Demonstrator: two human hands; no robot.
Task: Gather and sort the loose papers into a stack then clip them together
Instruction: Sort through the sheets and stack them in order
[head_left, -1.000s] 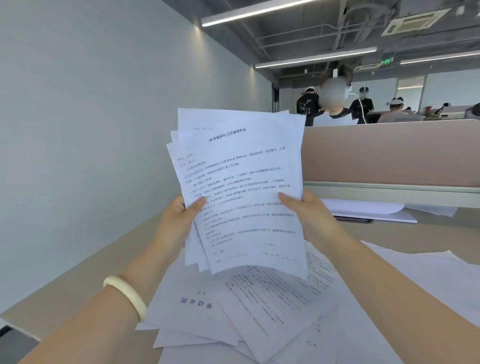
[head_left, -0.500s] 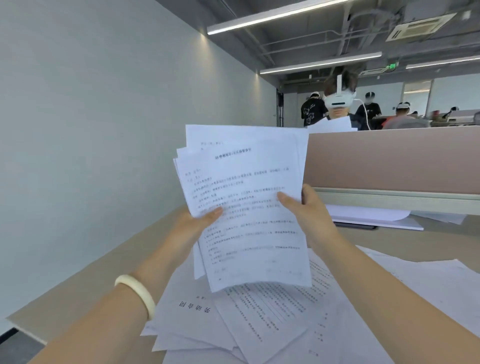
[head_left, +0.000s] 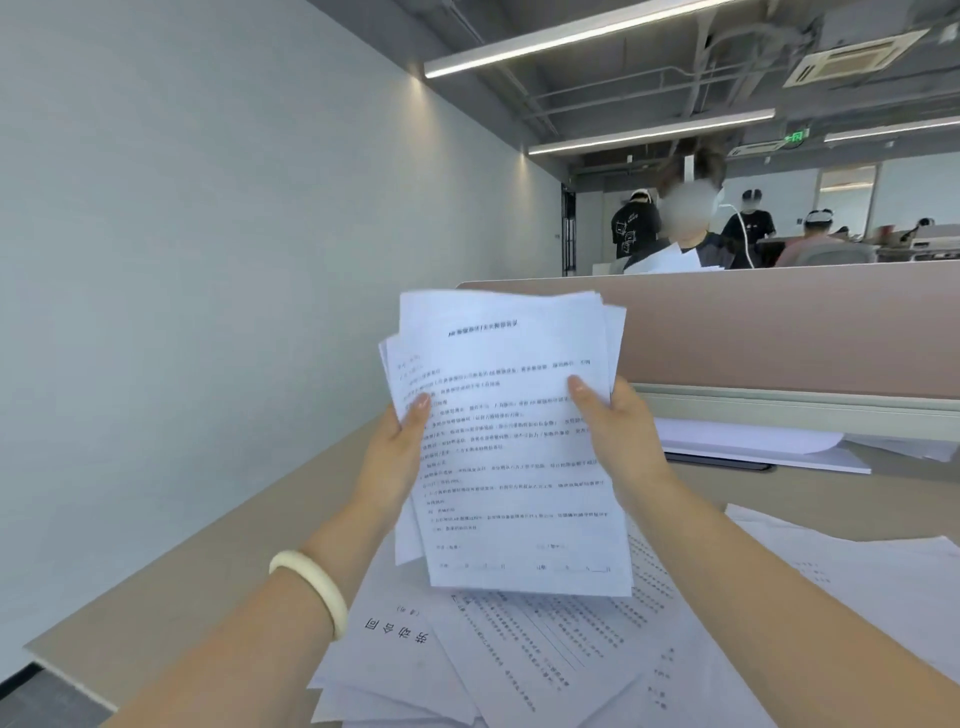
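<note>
I hold a bundle of printed white papers (head_left: 511, 457) upright above the desk, its sheets fanned slightly at the top and left edges. My left hand (head_left: 392, 457) grips the bundle's left edge, thumb on the front page; a pale bangle sits on that wrist. My right hand (head_left: 618, 436) grips the right edge, thumb on the front. Under the bundle, more loose printed sheets (head_left: 519, 654) lie scattered and overlapping on the beige desk (head_left: 171, 582). No clip is in view.
A tan divider panel (head_left: 779, 332) bounds the desk's far side, with a white paper pile (head_left: 753, 441) at its base. More sheets (head_left: 872, 577) lie at the right. A grey wall runs along the left. Other people stand beyond the divider.
The bundle and both hands have dropped lower in view and drawn closer. The sheets look a little more squared together than a second ago.
</note>
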